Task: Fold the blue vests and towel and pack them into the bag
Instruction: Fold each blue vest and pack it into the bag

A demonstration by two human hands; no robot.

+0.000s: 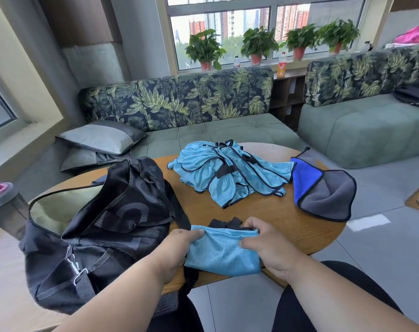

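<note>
Lying at the near edge of the round table (287, 226): one folded vest (224, 251), a compact blue rectangle with black straps poking out at its far side. Being pinched at the left edge by the left hand (177, 250), thumb on top and fingers tucked under; being gripped at the upper right corner by the right hand (268, 245), fingers curled over the fold.

Waiting further back, near the table's middle: a heap of unfolded vests (227, 173), tangled together with black trim and straps crossing. Sitting just right of that heap, touching it: the towel (323, 190), blue and grey, loosely crumpled and hanging slightly past the table's right rim. Standing to the left, beside the hands: the black mesh bag (103, 231), mouth gaping open toward the camera's left, shoulder strap trailing toward the folded piece.

Probably finishing the fold before moving it across to the bag. Risking, from here: slippery fabric sliding open once lifted by only two edges; loose straps catching on the bag's strap or mesh; the bundle slipping off the near edge, already overhanging a little; the bag's soft mouth collapsing during insertion.
</note>
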